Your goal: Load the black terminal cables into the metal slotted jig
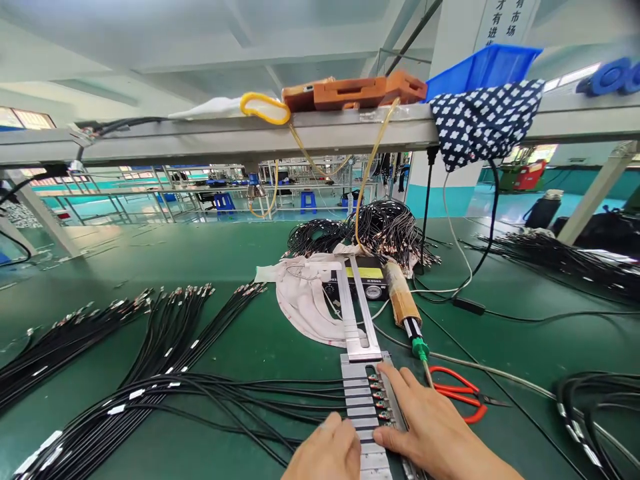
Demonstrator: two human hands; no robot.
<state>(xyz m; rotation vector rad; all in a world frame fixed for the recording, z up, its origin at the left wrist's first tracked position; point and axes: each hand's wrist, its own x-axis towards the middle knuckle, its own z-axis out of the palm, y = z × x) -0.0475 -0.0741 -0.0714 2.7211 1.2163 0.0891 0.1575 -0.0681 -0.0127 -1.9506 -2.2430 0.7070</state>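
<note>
left hand (325, 452) curled knuckles-up, right hand (433, 433) flat beside it, palm down, fingers stretched forward

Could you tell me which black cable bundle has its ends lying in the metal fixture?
The front bundle running in from the left; its ends sit in the slotted fixture, the other bundles lie loose.

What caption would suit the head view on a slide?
The left hand and right hand rest on a metal jig holding black cables; taped tool and red scissors lie beside it.

left hand (325, 453) on metal jig (361, 400) | right hand (430, 430) flat beside cable ends (377, 397) | scissors (460, 393) near
</note>
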